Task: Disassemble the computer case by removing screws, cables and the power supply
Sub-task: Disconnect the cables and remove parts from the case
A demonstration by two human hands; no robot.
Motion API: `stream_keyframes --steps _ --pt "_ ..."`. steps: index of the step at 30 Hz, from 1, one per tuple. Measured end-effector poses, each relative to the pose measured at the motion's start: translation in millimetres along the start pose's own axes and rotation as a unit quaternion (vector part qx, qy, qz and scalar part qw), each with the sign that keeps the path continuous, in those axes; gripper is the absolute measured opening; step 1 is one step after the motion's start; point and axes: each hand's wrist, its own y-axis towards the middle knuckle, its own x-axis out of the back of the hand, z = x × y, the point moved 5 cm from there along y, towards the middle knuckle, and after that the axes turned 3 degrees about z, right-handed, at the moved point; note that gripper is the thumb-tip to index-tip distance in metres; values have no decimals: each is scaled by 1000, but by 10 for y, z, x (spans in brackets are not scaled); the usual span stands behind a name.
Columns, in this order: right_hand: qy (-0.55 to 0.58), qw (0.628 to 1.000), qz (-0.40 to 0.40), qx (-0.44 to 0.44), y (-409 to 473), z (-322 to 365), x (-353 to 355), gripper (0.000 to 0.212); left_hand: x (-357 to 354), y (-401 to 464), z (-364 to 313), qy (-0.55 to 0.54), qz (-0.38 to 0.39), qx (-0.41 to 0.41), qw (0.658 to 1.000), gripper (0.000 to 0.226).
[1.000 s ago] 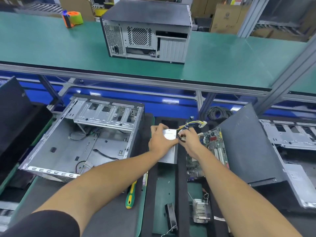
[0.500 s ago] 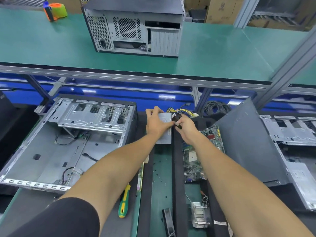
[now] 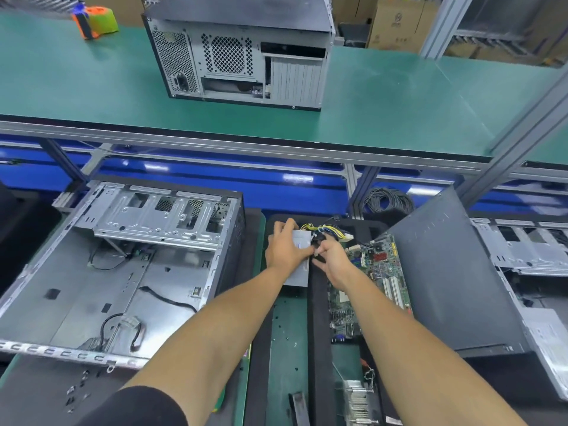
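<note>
The open, gutted computer case point(image 3: 116, 272) lies on its side at the left, with loose black cables inside. To its right the grey power supply point(image 3: 299, 272) rests on a black mat. My left hand point(image 3: 284, 249) grips the power supply's top. My right hand point(image 3: 330, 256) pinches the black and yellow cable bundle point(image 3: 325, 232) where it leaves the power supply. A removed green motherboard point(image 3: 372, 281) lies just right of my right hand.
A closed case point(image 3: 242, 56) stands on the raised green shelf point(image 3: 399, 112) behind. A dark side panel point(image 3: 445, 272) leans at the right, with more chassis beyond it. A heatsink point(image 3: 358, 401) and loose screws point(image 3: 76, 388) lie near the front. A coiled cable point(image 3: 387, 201) sits behind.
The camera has tipped and shifted, so everything sits differently in view. Both hands have moved the power supply away from me along the mat, keeping their hold on it and its cables.
</note>
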Motion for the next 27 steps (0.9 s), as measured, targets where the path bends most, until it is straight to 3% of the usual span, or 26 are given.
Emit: stream_keyframes --steps 14,19,23,27 --pt "-29 996 -73 -34 -142 -149 82 70 -30 -228 -101 106 46 7 993 47" --pt "-85 989 -105 -52 -198 -209 114 54 -126 -357 -122 138 57 18 989 57" --pt "-134 980 -133 -64 -272 -246 176 16 -169 -530 -120 142 80 30 986 61" --pt "-191 972 -132 -43 -321 -345 227 24 -210 -697 -78 142 94 45 984 63"
